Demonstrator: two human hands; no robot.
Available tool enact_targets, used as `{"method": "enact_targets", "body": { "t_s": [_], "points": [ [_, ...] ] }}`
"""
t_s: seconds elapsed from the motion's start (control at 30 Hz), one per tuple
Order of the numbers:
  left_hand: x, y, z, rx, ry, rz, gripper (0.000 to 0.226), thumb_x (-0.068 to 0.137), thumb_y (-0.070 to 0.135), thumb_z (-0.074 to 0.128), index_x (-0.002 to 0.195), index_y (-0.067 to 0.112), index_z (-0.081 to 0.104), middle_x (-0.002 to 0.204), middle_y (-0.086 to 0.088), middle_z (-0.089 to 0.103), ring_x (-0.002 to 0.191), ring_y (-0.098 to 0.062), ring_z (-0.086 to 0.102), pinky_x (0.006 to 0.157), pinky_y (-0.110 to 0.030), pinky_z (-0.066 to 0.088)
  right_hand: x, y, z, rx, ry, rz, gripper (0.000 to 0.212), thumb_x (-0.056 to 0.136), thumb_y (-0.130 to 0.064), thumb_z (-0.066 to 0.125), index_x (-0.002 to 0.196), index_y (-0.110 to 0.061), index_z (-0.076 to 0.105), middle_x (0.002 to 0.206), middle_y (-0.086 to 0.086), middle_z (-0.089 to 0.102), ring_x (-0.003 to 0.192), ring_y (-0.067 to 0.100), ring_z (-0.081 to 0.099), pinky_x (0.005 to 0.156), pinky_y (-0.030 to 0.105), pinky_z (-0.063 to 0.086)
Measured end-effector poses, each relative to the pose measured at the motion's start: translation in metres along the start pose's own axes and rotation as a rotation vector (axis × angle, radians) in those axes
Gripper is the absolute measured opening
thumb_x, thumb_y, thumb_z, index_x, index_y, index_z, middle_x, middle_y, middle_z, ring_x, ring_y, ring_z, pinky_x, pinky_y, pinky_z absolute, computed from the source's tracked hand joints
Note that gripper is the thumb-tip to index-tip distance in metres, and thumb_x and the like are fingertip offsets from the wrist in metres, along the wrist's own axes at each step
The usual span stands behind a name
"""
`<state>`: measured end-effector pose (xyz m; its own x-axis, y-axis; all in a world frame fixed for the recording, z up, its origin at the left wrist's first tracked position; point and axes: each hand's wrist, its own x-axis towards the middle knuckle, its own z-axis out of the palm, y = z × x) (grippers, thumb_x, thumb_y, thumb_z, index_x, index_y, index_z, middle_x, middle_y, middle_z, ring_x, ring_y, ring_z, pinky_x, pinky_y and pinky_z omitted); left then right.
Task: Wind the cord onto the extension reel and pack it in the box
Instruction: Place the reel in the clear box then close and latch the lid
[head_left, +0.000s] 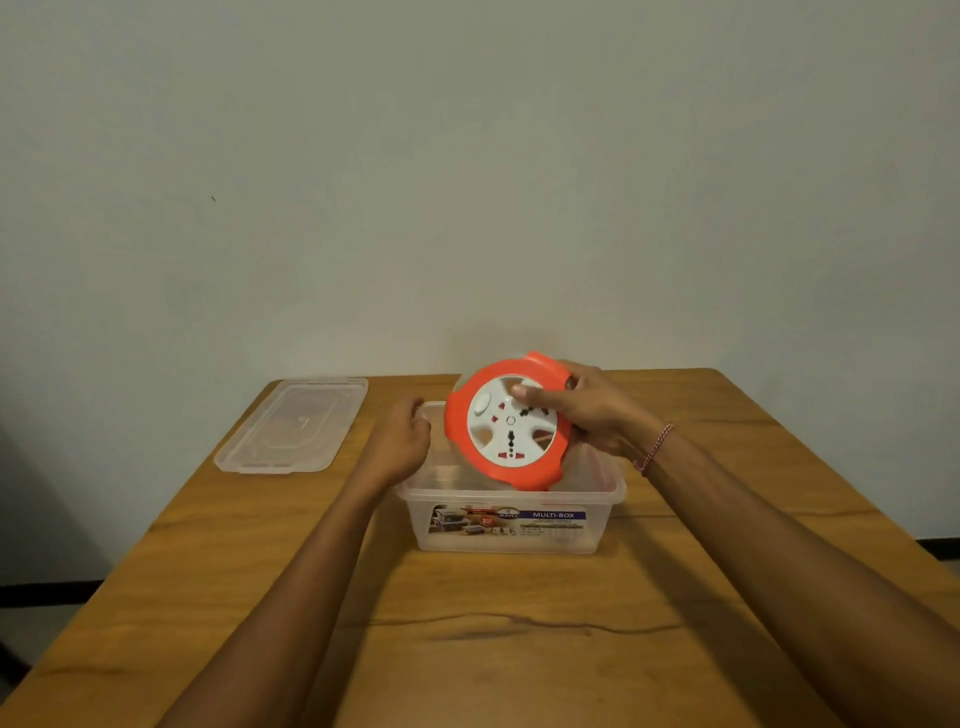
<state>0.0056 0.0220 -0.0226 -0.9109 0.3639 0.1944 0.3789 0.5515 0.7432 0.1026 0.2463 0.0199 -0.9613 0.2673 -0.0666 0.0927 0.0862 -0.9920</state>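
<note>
An orange and white extension reel (506, 428) is tilted on edge over the clear plastic box (511, 525), its lower rim inside the box opening. My right hand (587, 410) grips the reel from the right, thumb on its white socket face. My left hand (400, 439) rests against the box's left rim, fingers curled, just left of the reel and apart from it. No loose cord shows.
The box's clear lid (293, 423) lies flat on the wooden table (467, 639) at the far left. A plain wall stands right behind the table's far edge. The table's left and right edges drop off to a dark floor.
</note>
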Motion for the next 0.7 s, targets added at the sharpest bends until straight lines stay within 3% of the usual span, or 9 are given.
{"method": "enact_targets", "body": {
  "t_s": [0.07,0.13,0.23,0.33,0.47,0.6,0.7],
  "points": [
    [-0.001,-0.002,0.002,-0.143,-0.009,-0.092,0.036,0.105,0.021,0.043,0.139,0.015,0.049,0.140,-0.007,0.054,0.122,-0.023,0.055,0.095,-0.036,0.048,0.001,0.008,0.007,-0.020,-0.019,0.062,0.053,0.064,-0.029,0.089,0.110,-0.017,0.064,0.092,0.009,0.076,0.081,0.030,0.074,0.064,0.047,0.060],
    [0.000,-0.001,0.003,-0.243,0.006,-0.150,0.023,0.105,0.020,0.041,0.120,0.019,0.059,0.119,-0.002,0.063,0.099,-0.013,0.061,0.075,-0.030,0.053,0.003,0.014,0.012,-0.037,-0.047,0.122,0.053,0.064,-0.026,0.089,0.110,-0.018,0.063,0.093,0.010,0.076,0.079,0.029,0.074,0.059,0.043,0.059],
    [-0.001,0.001,0.003,-0.325,0.018,-0.194,0.020,0.103,0.018,0.043,0.104,0.027,0.060,0.098,0.007,0.065,0.085,-0.008,0.062,0.061,-0.026,0.052,0.008,0.020,0.022,-0.102,-0.080,0.211,0.058,0.062,-0.023,0.089,0.113,-0.017,0.060,0.098,0.012,0.074,0.086,0.032,0.072,0.064,0.047,0.060],
    [-0.002,0.001,0.004,-0.384,0.022,-0.219,0.017,0.102,0.018,0.047,0.102,0.024,0.063,0.099,0.002,0.068,0.089,-0.017,0.067,0.070,-0.036,0.060,0.016,0.024,0.029,-0.126,-0.132,0.324,0.062,0.065,-0.023,0.088,0.117,-0.004,0.060,0.101,0.015,0.074,0.093,0.035,0.070,0.076,0.056,0.057],
    [-0.001,-0.001,0.006,-0.390,0.049,-0.238,0.022,0.103,0.018,0.048,0.118,0.015,0.063,0.111,-0.001,0.065,0.101,-0.021,0.064,0.087,-0.044,0.058,0.025,0.028,0.029,-0.202,-0.271,0.431,0.061,0.076,-0.027,0.081,0.127,-0.004,0.054,0.116,0.016,0.069,0.108,0.036,0.064,0.094,0.054,0.050],
    [0.001,-0.002,0.007,-0.391,0.069,-0.243,0.023,0.102,0.017,0.048,0.118,0.014,0.063,0.116,-0.001,0.066,0.106,-0.022,0.062,0.094,-0.048,0.054,0.030,0.028,0.025,-0.312,-0.313,0.427,0.069,0.070,-0.032,0.084,0.126,-0.005,0.053,0.118,0.018,0.067,0.109,0.038,0.064,0.095,0.054,0.050],
    [0.001,-0.002,0.008,-0.401,0.075,-0.253,0.023,0.102,0.018,0.049,0.120,0.013,0.062,0.117,-0.002,0.065,0.107,-0.023,0.062,0.094,-0.048,0.054,0.033,0.029,0.023,-0.361,-0.339,0.413,0.062,0.073,-0.037,0.082,0.121,-0.009,0.055,0.109,0.013,0.072,0.099,0.031,0.069,0.090,0.048,0.054]
  ]
}}
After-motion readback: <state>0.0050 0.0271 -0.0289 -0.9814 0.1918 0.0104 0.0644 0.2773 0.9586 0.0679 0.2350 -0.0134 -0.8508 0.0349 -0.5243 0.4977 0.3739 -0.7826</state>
